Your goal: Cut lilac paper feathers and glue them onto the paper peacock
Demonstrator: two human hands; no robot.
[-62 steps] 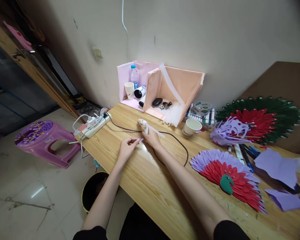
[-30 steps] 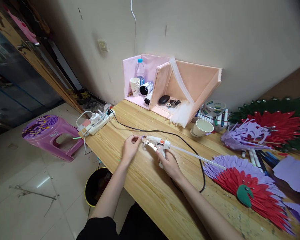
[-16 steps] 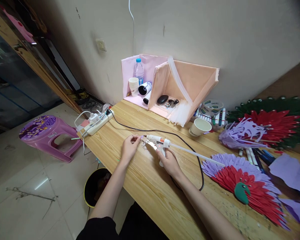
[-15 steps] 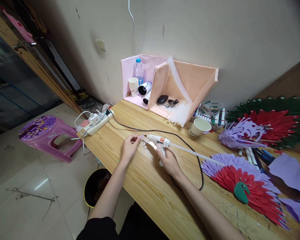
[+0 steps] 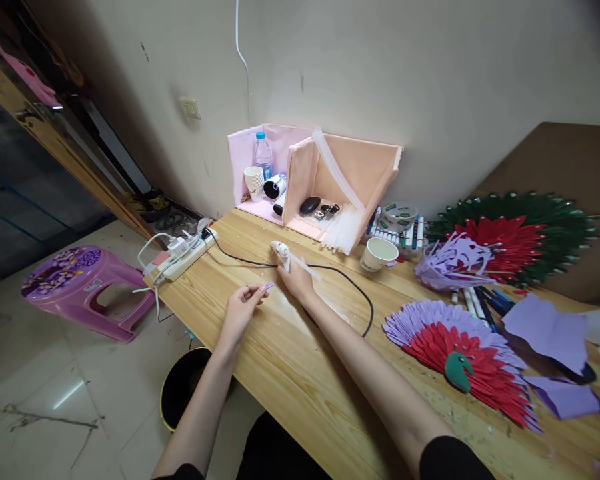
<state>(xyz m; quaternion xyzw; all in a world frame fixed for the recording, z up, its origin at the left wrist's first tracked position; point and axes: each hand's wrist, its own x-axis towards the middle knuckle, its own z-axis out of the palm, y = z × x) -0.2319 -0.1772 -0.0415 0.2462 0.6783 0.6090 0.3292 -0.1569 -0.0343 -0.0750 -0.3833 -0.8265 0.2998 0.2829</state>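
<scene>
Between the thumb and fingertips of my left hand (image 5: 240,310) is a small purple paper piece (image 5: 269,286), pinched just above the wooden table (image 5: 290,360). My right hand (image 5: 299,281) grips a white hot glue gun (image 5: 282,253), farther back over the table and apart from the paper piece. A clear glue stick (image 5: 313,272) seems to stick out behind it. The gun's black cord (image 5: 350,275) loops across the table. To the right lies a fan-shaped paper bird (image 5: 459,371) with a green head and layered red and purple petals.
A power strip (image 5: 193,259) sits at the table's left edge. A paper cup (image 5: 380,253), markers (image 5: 473,303) and purple paper (image 5: 545,330) lie to the right. Behind stands a pink cardboard shelf (image 5: 300,160). A stool (image 5: 87,287) and a bin (image 5: 167,393) are on the floor.
My right hand has swung the glue gun back, away from my left hand and the purple paper piece. My left hand still pinches the piece. The camera view has shifted slightly.
</scene>
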